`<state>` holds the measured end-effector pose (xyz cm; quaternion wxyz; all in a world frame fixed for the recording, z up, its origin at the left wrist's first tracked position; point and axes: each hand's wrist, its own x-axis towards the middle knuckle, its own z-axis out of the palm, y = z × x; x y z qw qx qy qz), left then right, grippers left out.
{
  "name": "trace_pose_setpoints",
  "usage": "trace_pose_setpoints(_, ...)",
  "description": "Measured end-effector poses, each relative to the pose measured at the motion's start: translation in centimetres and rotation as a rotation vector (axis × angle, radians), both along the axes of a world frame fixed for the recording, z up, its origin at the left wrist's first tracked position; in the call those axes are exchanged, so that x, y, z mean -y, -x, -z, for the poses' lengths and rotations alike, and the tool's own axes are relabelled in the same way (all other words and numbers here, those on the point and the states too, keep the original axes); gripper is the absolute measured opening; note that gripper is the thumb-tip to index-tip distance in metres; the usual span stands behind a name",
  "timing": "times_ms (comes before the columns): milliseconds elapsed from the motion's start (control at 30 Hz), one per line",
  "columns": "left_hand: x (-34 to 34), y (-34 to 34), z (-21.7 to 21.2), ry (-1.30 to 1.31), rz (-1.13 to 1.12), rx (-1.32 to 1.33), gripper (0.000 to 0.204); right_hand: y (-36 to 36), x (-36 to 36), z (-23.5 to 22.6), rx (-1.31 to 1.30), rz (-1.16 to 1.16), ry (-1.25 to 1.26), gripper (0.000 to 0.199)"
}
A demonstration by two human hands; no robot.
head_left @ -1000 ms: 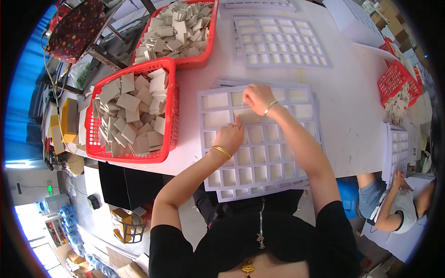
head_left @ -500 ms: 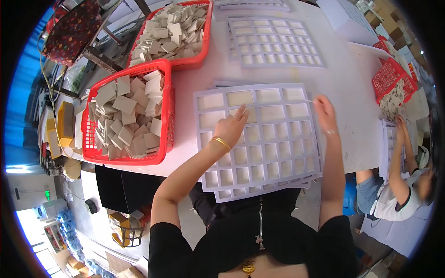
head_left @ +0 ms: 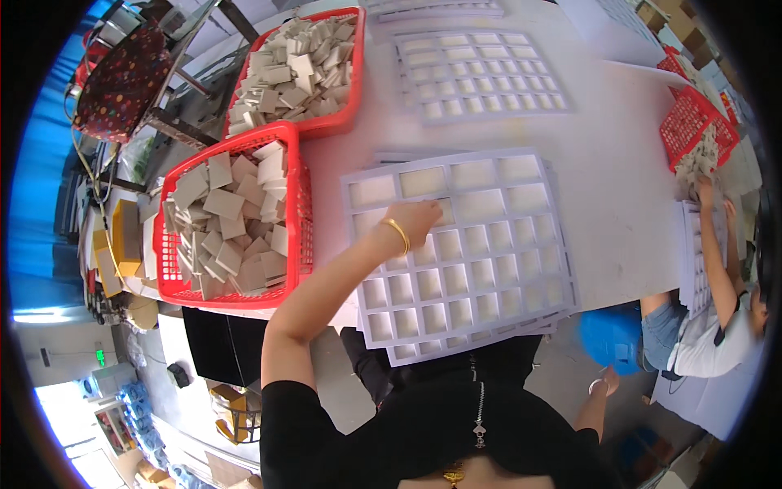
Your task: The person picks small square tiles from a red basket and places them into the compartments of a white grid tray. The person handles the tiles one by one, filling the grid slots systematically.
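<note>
A white grid tray [head_left: 464, 254] with large cells on its far side and smaller ones nearer me lies on a stack in front of me. Over the second row of large cells is my left hand [head_left: 417, 222], its fingers curled together at a cell's edge; anything in them is hidden. A cream-coloured piece [head_left: 423, 181] fills the large cell just beyond. My right hand [head_left: 607, 380] hangs off the table's near side, away from the tray, too small and blurred to show its fingers. Red baskets of flat off-white tiles [head_left: 224, 204] stand at the left.
Another red basket [head_left: 330, 125] of tiles sits farther back. More grid trays [head_left: 481, 75] lie across the table, and a white block-like stack [head_left: 607, 33] stands at the far right. At the right, a person [head_left: 713, 334] works beside a red basket [head_left: 692, 126]; a blue stool [head_left: 611, 338] is below.
My right hand has left the tray's right side and dropped down toward me, off the table. My left hand has drawn slightly nearer, its fingers more curled. The view has shifted a little.
</note>
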<state>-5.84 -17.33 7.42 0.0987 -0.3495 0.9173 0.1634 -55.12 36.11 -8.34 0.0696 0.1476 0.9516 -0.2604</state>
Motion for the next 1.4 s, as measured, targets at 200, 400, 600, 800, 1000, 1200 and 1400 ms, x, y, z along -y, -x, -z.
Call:
trace_pose_setpoints(200, 10.8, -2.8, -3.8, 0.329, -0.387, -0.268, 0.021, 1.0, -4.8, 4.9, 0.192, 0.329, -0.181, 0.047)
trace_pose_setpoints(400, 24.7, -10.9, -0.6, 0.342, -0.906, -0.180, 0.047, 11.0, -9.4, 3.6, -0.185, -0.090, 0.012, 0.054)
trace_pose_setpoints(600, 24.6, -7.8, -3.7, 0.175, -0.897, 0.231, 0.065, 8.5, 2.6, -3.8, -0.672, -0.069, 0.057, 0.044)
trace_pose_setpoints(800, 24.3, -9.8, -1.3, 0.430, -1.048, -0.243, 0.052, 4.1, 17.0, -11.8, -0.965, -0.587, 0.248, 0.031)
trace_pose_setpoints(1000, 22.7, -8.7, -2.1, -0.204, -0.996, -1.061, 0.042, -9.8, 38.7, -16.1, -0.679, -1.234, 0.664, 0.020)
trace_pose_setpoints(1200, 7.8, -0.1, -5.6, -0.763, -0.730, -1.268, 0.031, -27.8, 49.2, -19.2, -0.290, -1.691, 1.028, 0.038)
trace_pose_setpoints(1400, -1.6, 0.7, -1.5, -0.690, -0.951, -1.329, 0.038, -34.5, 48.7, -17.8, 0.168, -1.704, 1.041, 0.033)
